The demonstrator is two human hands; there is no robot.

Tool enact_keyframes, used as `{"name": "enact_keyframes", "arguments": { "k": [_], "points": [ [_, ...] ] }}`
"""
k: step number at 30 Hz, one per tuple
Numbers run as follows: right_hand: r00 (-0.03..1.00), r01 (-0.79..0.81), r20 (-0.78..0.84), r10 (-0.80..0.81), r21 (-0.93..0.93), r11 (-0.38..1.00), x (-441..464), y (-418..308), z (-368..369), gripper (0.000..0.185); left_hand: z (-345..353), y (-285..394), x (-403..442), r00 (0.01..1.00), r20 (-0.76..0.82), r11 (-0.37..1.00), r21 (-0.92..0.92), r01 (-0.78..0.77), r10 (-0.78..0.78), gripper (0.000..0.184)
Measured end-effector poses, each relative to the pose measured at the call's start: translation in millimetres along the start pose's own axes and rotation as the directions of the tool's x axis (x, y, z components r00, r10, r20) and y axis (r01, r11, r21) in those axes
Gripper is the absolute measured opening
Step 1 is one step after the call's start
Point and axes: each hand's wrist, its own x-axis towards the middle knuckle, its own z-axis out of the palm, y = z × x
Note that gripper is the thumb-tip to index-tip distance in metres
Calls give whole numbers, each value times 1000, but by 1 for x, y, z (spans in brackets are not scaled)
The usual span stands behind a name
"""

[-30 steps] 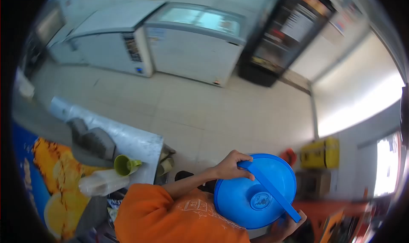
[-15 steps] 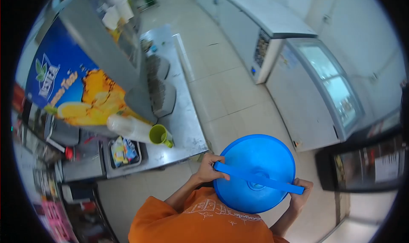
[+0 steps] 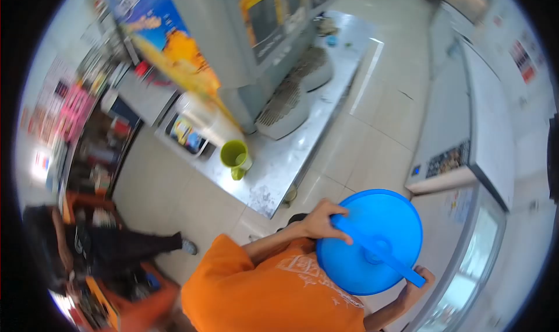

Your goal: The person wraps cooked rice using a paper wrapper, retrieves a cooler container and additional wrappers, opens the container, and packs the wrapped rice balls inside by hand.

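Observation:
I hold a round blue plastic tub (image 3: 370,212) in front of my orange shirt. A flat blue bar (image 3: 381,253) runs across its top, and a ring shape shows at the centre beneath it. My left hand (image 3: 327,221) is closed around the bar's upper-left end, thumb on top, near the rim. At the lower-right end, my right hand (image 3: 420,278) has its fingers wrapped around the bar. The undersides of both grips are hidden.
A steel counter (image 3: 271,180) stands ahead left, bearing a drink dispenser (image 3: 227,41), a green mug (image 3: 234,154) and a tray of packets (image 3: 186,135). White freezers (image 3: 492,122) line the right side. A person in dark clothes (image 3: 122,253) is at lower left.
My view has swung left, so the counter and freezers appear shifted to the right. The person at lower left has come into view. Both hands keep their hold on the blue bar, which tilts more steeply.

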Motion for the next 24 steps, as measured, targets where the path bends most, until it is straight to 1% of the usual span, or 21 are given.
{"name": "enact_keyframes", "arguments": {
  "k": [1,2,4,7,10,13,16,19,22,24],
  "points": [
    [1000,1,23,-1,1,1000,17,5,-8,41,8,-2,16,999,-34,1000,-6,-11,10,45],
    [999,-12,45,12,-4,1000,34,5,-11,41,16,-5,31,999,-43,1000,-20,11,-12,46],
    [999,-11,41,11,-11,1000,76,9,-13,41,24,-14,70,1000,-24,999,-49,14,-15,48],
    [999,-5,40,3,50,999,136,45,-29,46,39,-30,121,999,-33,993,-116,31,-35,49],
    [996,-10,85,8,17,1000,194,69,-35,41,54,-50,170,997,-61,995,-94,40,-46,49],
    [991,33,127,-38,40,999,265,86,-38,40,72,-71,232,997,-80,998,-64,14,-20,49],
    [987,79,141,-78,2,997,350,96,-46,39,85,-80,306,993,-110,999,-19,28,-30,47],
    [973,113,194,-124,70,991,439,106,-47,40,97,-98,376,981,-192,1000,17,6,-3,51],
    [977,37,202,-71,168,985,514,128,-39,49,97,-110,426,968,-244,998,25,60,-52,52],
    [950,15,310,-48,110,994,564,132,-26,49,94,-122,454,955,-288,995,50,92,-74,52]
  ]
}}
